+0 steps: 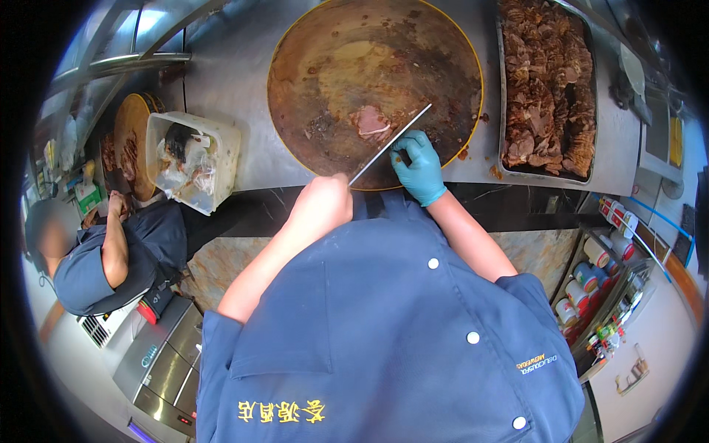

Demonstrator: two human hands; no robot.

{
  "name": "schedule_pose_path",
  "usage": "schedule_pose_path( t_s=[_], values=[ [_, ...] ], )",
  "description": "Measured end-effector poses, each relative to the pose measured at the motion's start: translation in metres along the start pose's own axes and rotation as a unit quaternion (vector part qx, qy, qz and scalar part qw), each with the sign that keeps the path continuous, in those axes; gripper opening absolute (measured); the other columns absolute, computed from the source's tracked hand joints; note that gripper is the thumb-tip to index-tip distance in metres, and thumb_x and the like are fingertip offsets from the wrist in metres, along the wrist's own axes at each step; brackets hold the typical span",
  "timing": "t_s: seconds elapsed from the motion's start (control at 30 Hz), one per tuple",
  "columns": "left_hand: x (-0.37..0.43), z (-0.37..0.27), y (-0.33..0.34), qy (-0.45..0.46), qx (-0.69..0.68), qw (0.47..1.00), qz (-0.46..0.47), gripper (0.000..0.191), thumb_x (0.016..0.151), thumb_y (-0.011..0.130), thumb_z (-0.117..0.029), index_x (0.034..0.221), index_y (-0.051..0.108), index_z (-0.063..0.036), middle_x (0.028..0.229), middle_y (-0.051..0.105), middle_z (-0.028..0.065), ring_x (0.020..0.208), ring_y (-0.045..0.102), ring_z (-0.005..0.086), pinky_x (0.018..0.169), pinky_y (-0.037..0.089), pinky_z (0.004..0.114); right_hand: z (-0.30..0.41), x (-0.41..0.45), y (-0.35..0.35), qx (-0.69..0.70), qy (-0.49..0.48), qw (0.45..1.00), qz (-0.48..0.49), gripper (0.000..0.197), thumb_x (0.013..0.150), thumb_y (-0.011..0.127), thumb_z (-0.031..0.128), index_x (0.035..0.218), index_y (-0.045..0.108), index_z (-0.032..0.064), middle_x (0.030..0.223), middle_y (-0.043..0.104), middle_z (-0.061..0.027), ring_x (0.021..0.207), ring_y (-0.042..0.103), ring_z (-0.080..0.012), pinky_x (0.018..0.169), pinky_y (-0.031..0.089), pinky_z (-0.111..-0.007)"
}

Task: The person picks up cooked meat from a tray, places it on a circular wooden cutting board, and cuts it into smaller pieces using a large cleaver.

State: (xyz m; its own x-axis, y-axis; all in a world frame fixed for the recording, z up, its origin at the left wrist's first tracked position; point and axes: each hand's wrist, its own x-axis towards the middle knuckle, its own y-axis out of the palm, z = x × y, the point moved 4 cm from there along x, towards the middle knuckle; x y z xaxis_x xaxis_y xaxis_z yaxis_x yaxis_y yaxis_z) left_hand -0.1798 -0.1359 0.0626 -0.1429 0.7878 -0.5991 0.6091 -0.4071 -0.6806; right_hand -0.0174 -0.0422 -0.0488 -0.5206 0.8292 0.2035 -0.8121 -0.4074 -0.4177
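Note:
My bare left hand (pixel 327 199) is closed around the handle end of a knife (pixel 391 144). I see its blade nearly edge-on from above, as a thin bright line slanting up to the right. Below it lies a round wooden chopping block (pixel 354 61) with a yellow rim, its surface stained dark. A small pile of sliced cooked meat (pixel 372 122) rests on the block, left of the blade. On the blade's other side my right hand (pixel 420 166), in a turquoise glove, has its fingers curled close to the knife. Whatever lies under those fingertips is hidden.
A metal tray (pixel 501 99) of sliced brown meat stands right of the block on the steel counter (pixel 232 83). A translucent plastic bin (pixel 227 160) holding plastic scraps is to the left. Beyond it, a co-worker (pixel 119 249) stands by another round block (pixel 130 111).

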Motion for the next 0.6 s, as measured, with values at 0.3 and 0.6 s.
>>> schedule_pose_path(
  t_s=[0.3, 0.6],
  values=[
    [-0.020, -0.009, -0.020, -0.044, 0.030, 0.996, 0.071, 0.015, 0.082, 0.055, -0.005, 0.082, 0.058, 0.0094, 0.077, 0.063, 0.0343, 0.079, 0.065, 0.0498, 0.074, 0.053, 0.053, 0.001, -0.001, 0.001, -0.040, 0.033, 0.998, 0.022, 0.013, 0.075, 0.068, 0.006, 0.088, 0.067, 0.0046, 0.094, 0.061, -0.0140, 0.086, 0.062, -0.0336, 0.073, 0.053, -0.041],
    [0.000, -0.009, -0.015, -0.068, 0.045, 0.990, 0.113, 0.019, 0.077, 0.057, -0.004, 0.085, 0.063, 0.0121, 0.086, 0.065, 0.0341, 0.087, 0.065, 0.0489, 0.078, 0.053, 0.052, -0.004, -0.002, 0.000, 0.012, 0.087, 0.996, -0.001, 0.012, 0.075, 0.069, 0.003, 0.086, 0.066, -0.0013, 0.090, 0.061, -0.0162, 0.081, 0.063, -0.0339, 0.071, 0.053, -0.039]
  ],
)
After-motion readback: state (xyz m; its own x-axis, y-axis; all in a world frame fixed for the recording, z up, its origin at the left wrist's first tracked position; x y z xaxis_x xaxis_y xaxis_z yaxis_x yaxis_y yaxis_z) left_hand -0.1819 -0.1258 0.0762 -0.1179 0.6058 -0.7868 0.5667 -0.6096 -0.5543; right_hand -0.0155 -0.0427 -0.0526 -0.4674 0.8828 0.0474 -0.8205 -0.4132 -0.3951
